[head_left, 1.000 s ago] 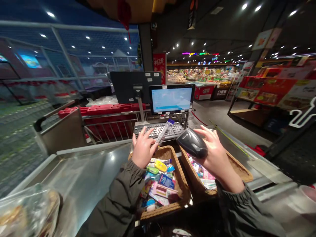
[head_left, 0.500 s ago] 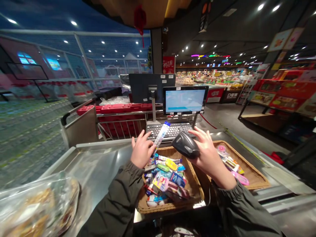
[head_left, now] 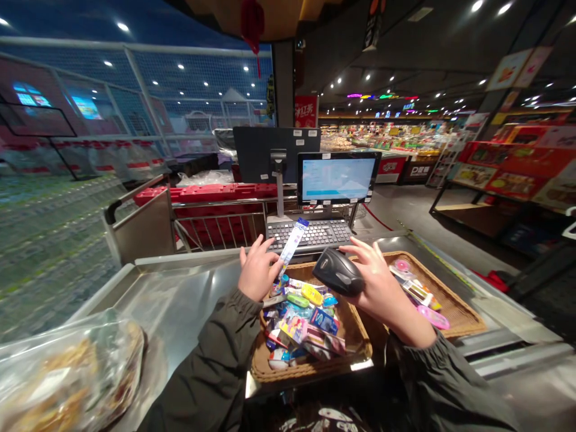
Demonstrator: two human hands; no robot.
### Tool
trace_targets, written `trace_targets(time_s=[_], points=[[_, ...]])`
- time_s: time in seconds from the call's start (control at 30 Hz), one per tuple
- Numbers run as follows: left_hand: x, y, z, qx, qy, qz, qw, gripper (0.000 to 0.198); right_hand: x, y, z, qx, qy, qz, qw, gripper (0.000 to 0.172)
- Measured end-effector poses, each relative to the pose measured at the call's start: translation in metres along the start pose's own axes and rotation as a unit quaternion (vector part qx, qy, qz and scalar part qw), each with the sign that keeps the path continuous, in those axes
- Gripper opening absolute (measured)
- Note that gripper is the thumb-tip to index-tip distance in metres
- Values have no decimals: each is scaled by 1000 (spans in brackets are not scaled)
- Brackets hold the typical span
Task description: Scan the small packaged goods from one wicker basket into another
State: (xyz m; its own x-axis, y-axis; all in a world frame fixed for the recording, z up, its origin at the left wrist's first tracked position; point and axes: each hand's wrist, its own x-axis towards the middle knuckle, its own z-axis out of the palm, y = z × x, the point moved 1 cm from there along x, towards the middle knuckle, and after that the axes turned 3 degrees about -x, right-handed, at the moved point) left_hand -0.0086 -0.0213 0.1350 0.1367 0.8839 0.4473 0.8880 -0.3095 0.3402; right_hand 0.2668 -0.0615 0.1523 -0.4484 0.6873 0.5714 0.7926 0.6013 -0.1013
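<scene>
The slim white-and-blue packet (head_left: 291,243) stands tilted above the near-left basket (head_left: 346,321), just in front of the keyboard (head_left: 310,234), pinched low down between the fingers of the left hand (head_left: 256,273). The right hand (head_left: 380,285) is wrapped around the black scanner (head_left: 338,271), held over the same basket's right rim. A pinch that low looks loose: the packet could swing or slip into the heaped small goods (head_left: 299,318) below and be lost among them. The scanner might also read one of those goods instead. Right of that basket, the second basket (head_left: 454,306) holds fewer pieces.
</scene>
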Motion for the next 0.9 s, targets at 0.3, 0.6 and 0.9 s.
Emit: trace_targets(time_s=[0.3, 0.6, 0.9], points=[[3, 5, 15, -6, -62, 14, 998, 15, -16, 15, -3, 14, -33, 25, 999, 41], [-9, 8, 68, 10, -235, 30, 972, 16, -43, 47, -7, 4, -36, 74, 997, 37], [-7, 2, 115, 79, -318, 37, 944, 18, -57, 72, -10, 2, -13, 73, 997, 36]])
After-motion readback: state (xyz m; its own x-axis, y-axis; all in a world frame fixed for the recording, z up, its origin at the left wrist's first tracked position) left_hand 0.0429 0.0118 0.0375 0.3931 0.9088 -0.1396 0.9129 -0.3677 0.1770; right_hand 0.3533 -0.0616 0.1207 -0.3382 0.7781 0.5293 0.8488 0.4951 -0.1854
